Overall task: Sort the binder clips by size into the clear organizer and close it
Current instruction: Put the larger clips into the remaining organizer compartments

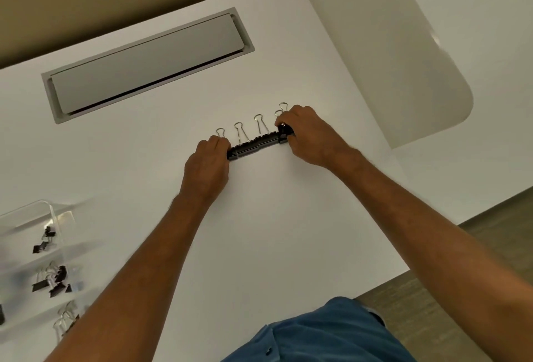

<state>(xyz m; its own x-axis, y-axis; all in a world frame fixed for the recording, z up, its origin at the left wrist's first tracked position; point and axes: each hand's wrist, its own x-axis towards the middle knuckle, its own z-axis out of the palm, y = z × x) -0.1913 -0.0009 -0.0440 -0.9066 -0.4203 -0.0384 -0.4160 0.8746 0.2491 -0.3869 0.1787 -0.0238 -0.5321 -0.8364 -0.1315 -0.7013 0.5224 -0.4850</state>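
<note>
At the near left edge of the white desk point(288, 217), the clear organizer point(34, 246) holds black binder clips in separate compartments. Farther out, a row of binder clips point(253, 142) lies between the hands: the left hand point(209, 162) pinches its left end, while the right hand point(305, 134) grips its right end. Beyond lies a grey cable-tray cover point(147, 64).
</note>
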